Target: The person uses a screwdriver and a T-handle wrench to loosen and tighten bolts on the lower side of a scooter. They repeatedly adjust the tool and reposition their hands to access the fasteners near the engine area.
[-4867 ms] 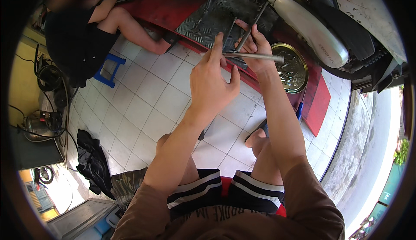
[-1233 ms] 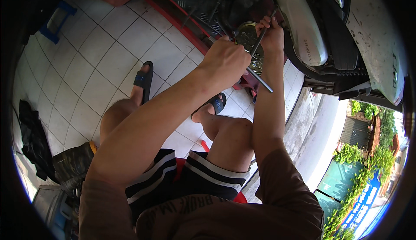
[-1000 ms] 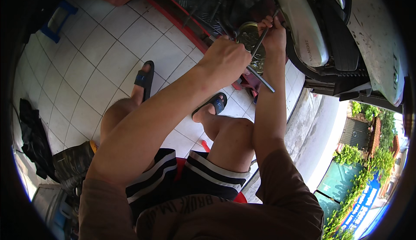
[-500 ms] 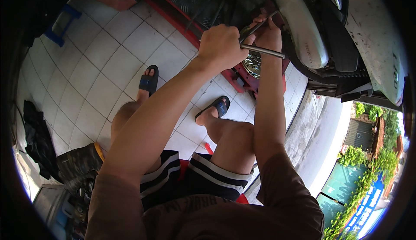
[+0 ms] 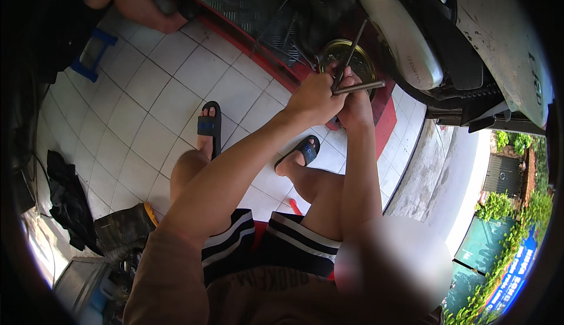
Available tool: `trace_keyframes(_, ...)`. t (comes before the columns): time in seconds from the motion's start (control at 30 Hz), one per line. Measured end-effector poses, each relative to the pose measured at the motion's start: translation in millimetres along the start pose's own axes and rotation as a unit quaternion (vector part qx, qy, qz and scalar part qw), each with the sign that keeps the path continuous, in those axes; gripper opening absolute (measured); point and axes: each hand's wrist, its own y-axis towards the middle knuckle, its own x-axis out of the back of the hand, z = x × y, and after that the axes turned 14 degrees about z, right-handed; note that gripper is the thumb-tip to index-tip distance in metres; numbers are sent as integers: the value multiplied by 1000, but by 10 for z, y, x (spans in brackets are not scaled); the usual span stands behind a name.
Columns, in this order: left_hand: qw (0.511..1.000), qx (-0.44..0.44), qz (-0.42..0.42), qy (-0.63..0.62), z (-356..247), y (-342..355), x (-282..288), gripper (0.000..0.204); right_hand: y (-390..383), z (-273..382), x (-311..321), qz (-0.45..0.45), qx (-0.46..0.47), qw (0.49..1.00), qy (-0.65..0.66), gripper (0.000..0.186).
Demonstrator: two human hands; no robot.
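In front of me my left hand is closed around a T-handle wrench. Its crossbar sticks out to the right, and its thin shaft slants up towards the motorcycle. My right hand is beside the left, with bent fingers at the shaft near the crossbar; whether they pinch the shaft or something small is hidden. Just beyond both hands lies a round tin with a golden rim and small metal parts inside. The motorcycle's silver cover is to the upper right, next to the far end of the shaft.
The tin stands on a red platform with a dark checkered metal plate. Another person's bare limb shows at the upper left, near a blue stool. Black cloth lies at the left on the tiled floor.
Both hands have come nearer to me and closer together. The right hand has moved down from the upper shaft towards the crossbar, and more of the tin shows.
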Motion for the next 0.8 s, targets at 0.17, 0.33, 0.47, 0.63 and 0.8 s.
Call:
trace_keyframes(0.17, 871, -50, 40, -488, -70, 58, -134, 47, 126, -3, -61, 39, 11, 998, 47, 27)
trace_keyframes(0.33, 664, -55, 139, -733, -115, 2, -11, 45, 289, -259, 122, 127, 82, 986, 78, 31)
trace_keyframes(0.47, 725, 5, 65, -686, -162, -91, 134, 43, 429, -35, 54, 188, -60, 978, 72, 30)
trace_keyframes(0.63, 935, -41, 20, -350, -6, -466, 166, 24, 590, -115, -322, 83, -23, 996, -1, 29)
trace_keyframes(0.8, 960, -158, -21, 230, -28, -542, 449, 15, 580, -53, -257, 119, 1, 991, 66, 27)
